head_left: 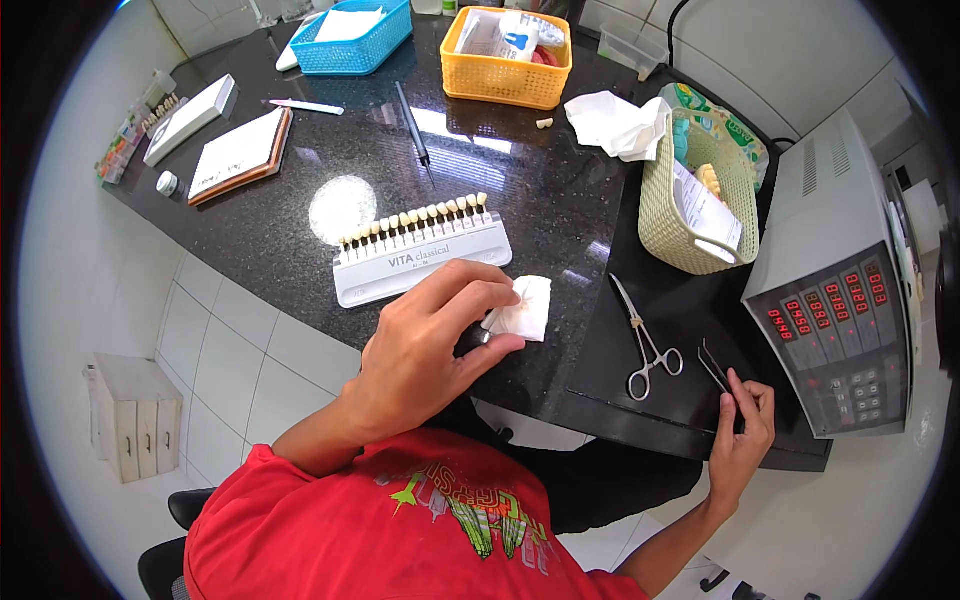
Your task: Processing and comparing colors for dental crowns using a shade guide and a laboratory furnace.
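My left hand (pixel 425 345) is over the front edge of the dark counter, its thumb and fingers curled together beside a folded white tissue (pixel 530 310). A small silvery bit shows between the fingertips, mostly hidden, so I cannot tell what it is. Just beyond that hand lies a grey tooth shade guide (pixel 420 262) with a row of tooth-shaped tabs. At the right, my right hand (pixel 742 430) pinches dark tweezers (pixel 713 368), their tips pointing away from me. Between the two hands rests a ring-handled metal clamp (pixel 645 345).
Along the back stand a blue basket (pixel 352 57) and a yellow basket (pixel 505 88). A cream basket (pixel 655 225) and a crumpled tissue (pixel 615 125) are at right, beside a machine with red digits (pixel 830 310). A dark pen-like tool (pixel 412 125) and a notebook (pixel 240 155) lie left of centre.
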### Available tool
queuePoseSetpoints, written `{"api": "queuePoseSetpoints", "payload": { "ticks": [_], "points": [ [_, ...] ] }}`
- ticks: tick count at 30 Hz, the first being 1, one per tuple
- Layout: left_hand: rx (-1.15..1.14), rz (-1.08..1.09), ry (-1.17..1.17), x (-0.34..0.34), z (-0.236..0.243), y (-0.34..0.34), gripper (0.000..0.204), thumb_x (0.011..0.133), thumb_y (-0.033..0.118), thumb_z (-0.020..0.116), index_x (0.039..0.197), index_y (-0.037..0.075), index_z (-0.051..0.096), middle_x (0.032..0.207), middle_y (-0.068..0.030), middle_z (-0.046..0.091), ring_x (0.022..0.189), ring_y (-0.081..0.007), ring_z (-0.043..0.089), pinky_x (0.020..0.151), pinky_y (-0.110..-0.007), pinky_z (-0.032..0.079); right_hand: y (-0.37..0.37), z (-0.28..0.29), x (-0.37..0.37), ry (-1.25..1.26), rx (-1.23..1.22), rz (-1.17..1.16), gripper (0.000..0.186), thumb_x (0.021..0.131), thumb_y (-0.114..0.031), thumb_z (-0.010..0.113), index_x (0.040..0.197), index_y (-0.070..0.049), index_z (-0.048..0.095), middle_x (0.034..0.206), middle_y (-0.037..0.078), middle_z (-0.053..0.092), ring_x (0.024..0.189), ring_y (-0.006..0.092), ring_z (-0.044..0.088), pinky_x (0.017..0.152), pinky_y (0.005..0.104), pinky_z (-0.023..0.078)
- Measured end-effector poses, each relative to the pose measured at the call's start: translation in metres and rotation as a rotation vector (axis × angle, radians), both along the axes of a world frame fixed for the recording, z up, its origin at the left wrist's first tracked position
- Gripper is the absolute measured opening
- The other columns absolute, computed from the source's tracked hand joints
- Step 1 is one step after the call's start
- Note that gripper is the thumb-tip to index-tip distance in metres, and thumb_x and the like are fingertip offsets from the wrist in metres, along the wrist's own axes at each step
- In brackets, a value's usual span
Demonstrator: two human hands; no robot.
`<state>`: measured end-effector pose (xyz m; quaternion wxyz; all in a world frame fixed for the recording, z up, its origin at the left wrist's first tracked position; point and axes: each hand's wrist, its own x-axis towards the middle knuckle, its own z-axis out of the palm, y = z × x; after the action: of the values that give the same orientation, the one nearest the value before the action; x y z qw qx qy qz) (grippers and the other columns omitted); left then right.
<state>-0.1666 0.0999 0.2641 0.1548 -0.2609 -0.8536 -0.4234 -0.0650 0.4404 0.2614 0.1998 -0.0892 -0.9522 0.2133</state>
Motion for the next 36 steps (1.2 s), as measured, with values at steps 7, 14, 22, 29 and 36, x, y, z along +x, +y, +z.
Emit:
{"api": "queuePoseSetpoints", "payload": {
  "ticks": [7,14,22,29,36],
  "points": [
    [0.004,0.016,0.104,0.000,-0.001,0.000,0.040,0.071,0.017,0.086,0.103,0.004,0.066,0.106,-0.0094,0.067,0.091,-0.0239,0.067,0.075,-0.033,0.055,-0.004,-0.012,0.016,0.507,-0.074,-0.234,0.020,0.097,-0.012,0.061,0.108,0.003,0.071,0.085,0.007,0.055,0.069,0.0154,0.055,0.060,0.0251,0.045],
    [0.146,0.091,0.348,0.018,0.006,-0.003,0.040,0.070,0.009,0.085,0.105,0.000,0.067,0.100,-0.0115,0.065,0.085,-0.0280,0.065,0.076,-0.037,0.053,0.018,-0.058,0.098,0.870,-0.404,-0.576,0.022,0.099,-0.014,0.058,0.082,0.000,0.059,0.081,0.006,0.056,0.050,0.0083,0.040,0.046,0.0236,0.034],
    [-0.038,-0.619,0.132,0.062,-0.091,-0.013,0.024,0.085,0.018,0.073,0.102,0.001,0.070,0.087,-0.0092,0.066,0.068,-0.0218,0.065,0.059,-0.031,0.054,-0.020,-0.150,0.124,0.386,-0.329,-0.809,0.019,0.098,-0.013,0.055,0.101,0.002,0.066,0.111,0.015,0.065,0.091,0.0267,0.065,0.080,0.0351,0.053],
    [-0.733,-0.088,-0.159,0.067,-0.231,-0.085,0.045,0.087,0.032,0.069,0.123,0.007,0.061,0.123,-0.0195,0.062,0.116,-0.0413,0.057,0.098,-0.057,0.043,-0.023,-0.168,0.115,-0.083,0.432,-0.746,0.032,0.093,-0.020,0.059,0.120,-0.003,0.065,0.140,0.020,0.050,0.134,0.0405,0.041,0.107,0.0498,0.036],
    [-0.971,0.124,0.089,0.027,-0.349,-0.139,0.048,0.090,0.038,0.058,0.128,0.009,0.060,0.130,-0.0193,0.059,0.124,-0.0405,0.052,0.107,-0.056,0.035,0.021,-0.162,0.118,0.101,-0.122,-0.852,0.039,0.091,-0.023,0.064,0.123,-0.001,0.059,0.128,0.019,0.057,0.122,0.0383,0.052,0.104,0.0452,0.039]
  ]
}}
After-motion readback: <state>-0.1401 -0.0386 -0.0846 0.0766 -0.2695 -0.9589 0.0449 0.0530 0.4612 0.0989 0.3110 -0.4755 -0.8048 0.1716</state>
